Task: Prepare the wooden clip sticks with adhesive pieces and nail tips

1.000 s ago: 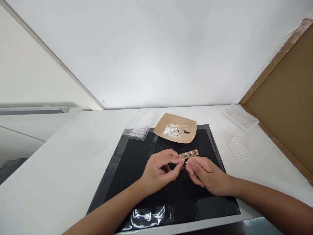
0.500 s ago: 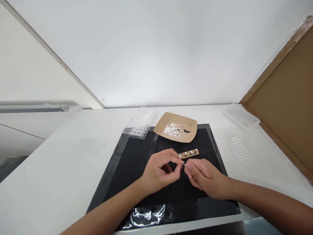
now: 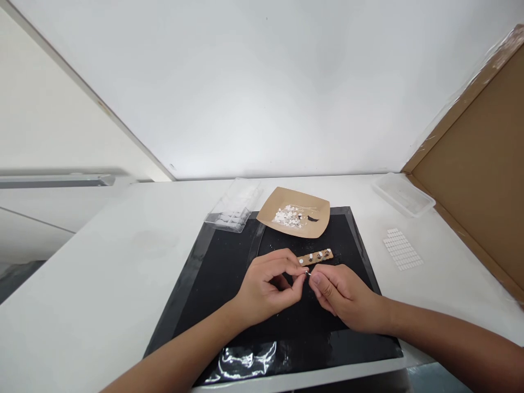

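Note:
Over a black mat (image 3: 216, 273), my left hand (image 3: 268, 281) pinches one end of a tiny silvery piece (image 3: 308, 273) between thumb and forefinger. My right hand (image 3: 346, 297) is closed, its thumb pressed against the forefinger at the other end of that piece. Most of the piece is hidden by fingertips, so its kind cannot be made out. Just beyond the fingers lies a narrow brown strip (image 3: 331, 254) carrying several small dark, shiny parts with white tops and a white dot. My left fingers cover the strip's near-left end.
Behind the strip sits a tan, square-shaped dish (image 3: 317, 229) with white bits and a black sliver. Left of it is a clear plastic case (image 3: 233, 210). To the right are a sheet of white dots (image 3: 403, 251), a translucent tray (image 3: 403, 195) and a cardboard wall (image 3: 475, 147).
Both hands stay almost in place, fingertips still meeting at the tiny piece. The piece has turned slightly between them.

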Demonstrator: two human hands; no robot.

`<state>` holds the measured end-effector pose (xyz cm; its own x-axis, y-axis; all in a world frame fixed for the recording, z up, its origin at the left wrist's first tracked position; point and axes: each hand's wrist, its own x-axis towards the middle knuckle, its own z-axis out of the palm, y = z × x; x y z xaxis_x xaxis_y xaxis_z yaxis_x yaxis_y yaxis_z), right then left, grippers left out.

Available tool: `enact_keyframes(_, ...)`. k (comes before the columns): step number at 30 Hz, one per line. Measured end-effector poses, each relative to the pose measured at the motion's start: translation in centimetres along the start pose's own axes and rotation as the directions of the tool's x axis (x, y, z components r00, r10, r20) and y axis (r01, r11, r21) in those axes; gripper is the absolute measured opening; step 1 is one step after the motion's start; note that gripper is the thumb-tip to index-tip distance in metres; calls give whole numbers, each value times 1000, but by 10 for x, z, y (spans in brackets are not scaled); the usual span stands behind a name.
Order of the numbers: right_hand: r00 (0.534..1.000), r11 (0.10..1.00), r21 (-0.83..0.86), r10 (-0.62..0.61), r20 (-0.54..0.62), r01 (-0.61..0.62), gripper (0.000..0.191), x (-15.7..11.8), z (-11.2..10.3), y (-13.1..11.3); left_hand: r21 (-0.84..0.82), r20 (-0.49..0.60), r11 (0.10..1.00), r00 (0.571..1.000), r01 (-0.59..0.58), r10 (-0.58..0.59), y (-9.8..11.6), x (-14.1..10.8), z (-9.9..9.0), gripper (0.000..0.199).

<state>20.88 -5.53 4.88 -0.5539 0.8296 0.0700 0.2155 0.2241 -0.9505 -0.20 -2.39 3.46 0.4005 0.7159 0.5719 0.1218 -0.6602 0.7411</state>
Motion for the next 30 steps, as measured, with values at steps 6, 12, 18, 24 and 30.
enact_keyframes(6,998,991,-116,-69,5,69,44,1,0,4,-11,1,1000,1000,-19,19,0,0,0,11)
enact_keyframes(12,996,985,-149,-85,5,85,42,1,0,6,-8,10,1000,1000,-21,22,0,1,0,13)
enact_keyframes(18,993,971,-208,-121,1,118,40,0,0,7,-10,14,1000,999,-30,30,2,1,-1,13)
enact_keyframes(24,990,945,-299,-140,6,136,40,0,2,14,2,5,1000,1000,-14,14,2,0,1,13)
enact_keyframes(30,989,934,-326,-145,23,145,40,0,2,15,17,-2,1000,1000,-9,9,4,-1,1,12)
